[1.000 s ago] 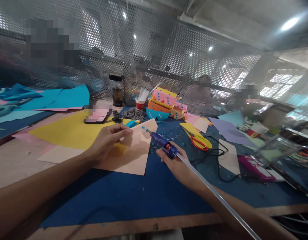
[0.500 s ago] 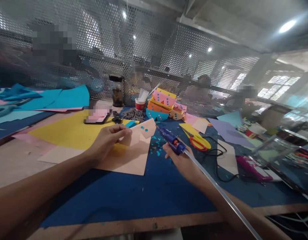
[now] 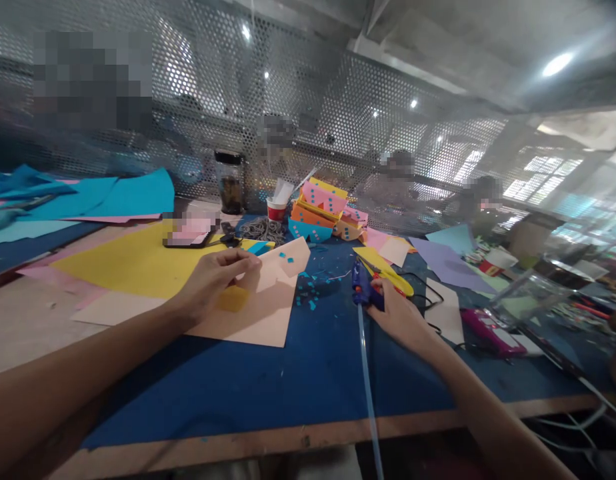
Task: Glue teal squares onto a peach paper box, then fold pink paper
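Note:
My left hand [image 3: 215, 275] pinches a folded flap of peach paper [image 3: 258, 307] that lies on the blue mat [image 3: 308, 373]; small blue squares dot the flap's upper corner. My right hand [image 3: 401, 317] grips a blue glue gun [image 3: 363, 288] with a long clear glue stick [image 3: 368, 387] trailing back toward me. The gun stands upright on the mat, nozzle up, to the right of the paper. Loose blue paper bits [image 3: 308, 293] lie between paper and gun.
Yellow sheet [image 3: 133, 263], phone [image 3: 188, 233], dark jar [image 3: 231, 183], red cup [image 3: 277, 208], coloured paper boxes [image 3: 321, 213], red-handled scissors on yellow paper [image 3: 388, 273], a pink tool [image 3: 491, 327] with black cord at right. Perforated metal screen behind; people beyond it.
My right hand has carried the glue gun away from the peach flap to the right and stood it upright on the mat. My left hand keeps its pinch on the paper.

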{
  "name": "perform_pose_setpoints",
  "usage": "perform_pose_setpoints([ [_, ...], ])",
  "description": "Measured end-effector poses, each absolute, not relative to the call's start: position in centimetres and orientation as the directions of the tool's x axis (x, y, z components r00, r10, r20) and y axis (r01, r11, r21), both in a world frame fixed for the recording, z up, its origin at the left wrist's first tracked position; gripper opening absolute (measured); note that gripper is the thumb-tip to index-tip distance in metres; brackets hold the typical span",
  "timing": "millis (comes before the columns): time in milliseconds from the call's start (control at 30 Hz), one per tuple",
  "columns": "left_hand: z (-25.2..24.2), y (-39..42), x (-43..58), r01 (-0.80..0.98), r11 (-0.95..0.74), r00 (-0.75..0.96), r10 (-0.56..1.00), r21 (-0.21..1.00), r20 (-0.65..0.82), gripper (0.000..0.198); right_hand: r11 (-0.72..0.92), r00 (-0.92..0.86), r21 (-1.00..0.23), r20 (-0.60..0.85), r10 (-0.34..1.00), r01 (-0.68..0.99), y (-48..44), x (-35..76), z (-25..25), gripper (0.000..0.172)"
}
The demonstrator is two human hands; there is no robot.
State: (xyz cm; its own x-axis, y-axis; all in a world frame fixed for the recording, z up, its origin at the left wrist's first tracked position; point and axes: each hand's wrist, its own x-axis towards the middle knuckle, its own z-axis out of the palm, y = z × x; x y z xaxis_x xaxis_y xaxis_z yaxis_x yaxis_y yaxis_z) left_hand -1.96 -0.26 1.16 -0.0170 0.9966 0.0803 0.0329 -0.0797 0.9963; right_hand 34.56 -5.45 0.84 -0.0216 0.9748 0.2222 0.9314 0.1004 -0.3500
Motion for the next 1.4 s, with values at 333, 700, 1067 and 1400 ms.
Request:
perform_pose_setpoints([
  [333,1.3,-0.6,-1.8,0.045,-0.103,0.023,0.995,0.994,0.102,0.031,0.247,-0.206,-0.224,0.192,0.96,0.943,-7.2,35.9,2.2,0.043],
  [700,1.5,-1.5,-1.3,0.15,-0.22,0.12,0.972,0.964,0.203,0.033,0.626,-0.33,-0.484,0.563,0.758,0.612,-3.0,26.7,7.6,0.051],
  [1067,1.6,-1.9,-1.0,0.12,-0.182,0.148,0.975,0.976,0.163,0.032,0.618,-0.369,-0.524,0.506,0.779,0.586,-2.0,24.5,4.9,0.05],
  [1400,1.5,-1.9,-0.9,0.147,-0.197,0.172,0.97,0.969,0.172,0.03,0.669,-0.47,-0.5,0.477,0.743,0.549,-2.5,24.6,5.4,0.023],
])
